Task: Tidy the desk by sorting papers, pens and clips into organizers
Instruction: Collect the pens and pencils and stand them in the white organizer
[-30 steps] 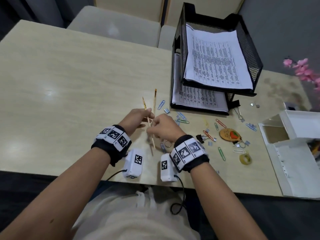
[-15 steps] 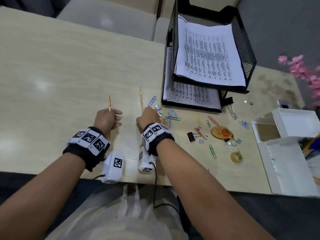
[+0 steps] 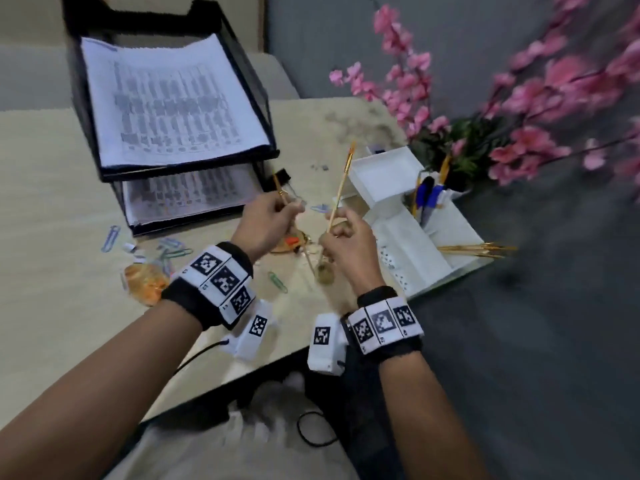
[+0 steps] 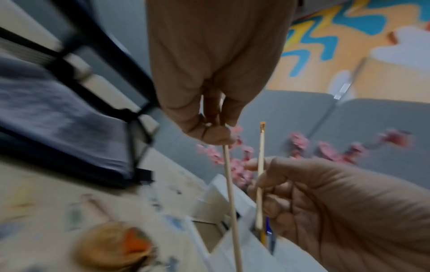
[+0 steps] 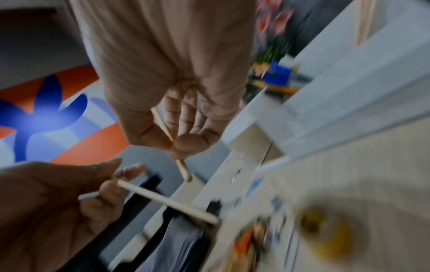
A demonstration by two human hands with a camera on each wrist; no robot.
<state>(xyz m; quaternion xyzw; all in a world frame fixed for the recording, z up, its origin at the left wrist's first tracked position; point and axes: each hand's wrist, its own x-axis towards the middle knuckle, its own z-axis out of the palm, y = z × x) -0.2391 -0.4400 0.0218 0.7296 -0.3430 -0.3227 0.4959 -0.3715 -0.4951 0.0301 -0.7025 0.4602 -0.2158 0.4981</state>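
Your left hand (image 3: 266, 221) pinched one brush (image 3: 280, 191), your right hand (image 3: 348, 245) pinched another brush (image 3: 341, 190), two held above the tabletop (image 3: 52, 237) near its right edge, white organizer (image 3: 415, 251) beside.

Printed sheets (image 3: 166, 102) blurred, text unreadable.

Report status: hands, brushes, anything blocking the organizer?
Left hand grips one thin brush; right hand grips another. Both lifted, beside white organizer. Nothing seen between.

Office desk: paper trays (image 3: 173, 161), pen organizer (image 3: 415, 244).
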